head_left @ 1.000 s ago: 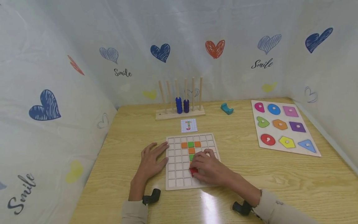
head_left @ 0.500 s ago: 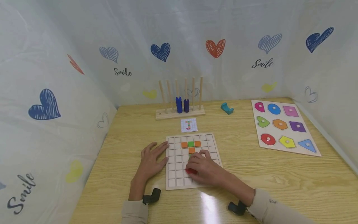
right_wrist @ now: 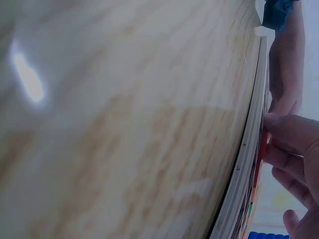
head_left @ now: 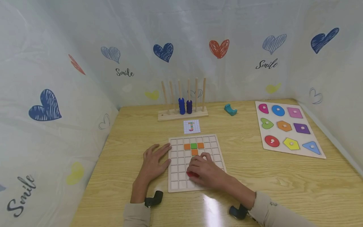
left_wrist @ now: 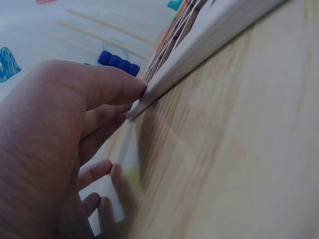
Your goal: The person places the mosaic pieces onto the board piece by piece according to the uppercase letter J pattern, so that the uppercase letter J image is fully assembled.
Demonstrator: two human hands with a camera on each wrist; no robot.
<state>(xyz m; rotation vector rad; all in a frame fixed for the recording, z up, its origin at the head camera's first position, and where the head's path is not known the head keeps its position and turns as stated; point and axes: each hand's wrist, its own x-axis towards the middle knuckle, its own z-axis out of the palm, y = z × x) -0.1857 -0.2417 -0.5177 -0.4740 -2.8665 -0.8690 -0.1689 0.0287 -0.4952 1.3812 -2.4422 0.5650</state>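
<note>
A square wooden grid board (head_left: pixel 181 169) lies on the table. My right hand (head_left: pixel 207 171) is over its lower middle, pinching a red tile (head_left: pixel 192 174) between thumb and fingers. In the right wrist view the red tile (right_wrist: pixel 262 144) sits close against the board's surface. Orange tiles (head_left: pixel 194 152) and a green tile (head_left: pixel 193 146) fill cells in the upper part, and my right hand hides the cells below them. My left hand (head_left: pixel 154 162) lies spread at the board's left side. The left wrist view shows its thumb (left_wrist: pixel 117 85) touching the board's edge (left_wrist: pixel 184 62).
A small card (head_left: pixel 192 126) with a coloured J pattern lies behind the board. Farther back stands a peg rack (head_left: pixel 170 116) with blue and purple beads. A teal block (head_left: pixel 230 109) and a shape puzzle board (head_left: pixel 276 135) are to the right.
My right hand has shifted slightly left across the board with the red tile, now covering the lower tiles of the column. The left hand stays in place.
</note>
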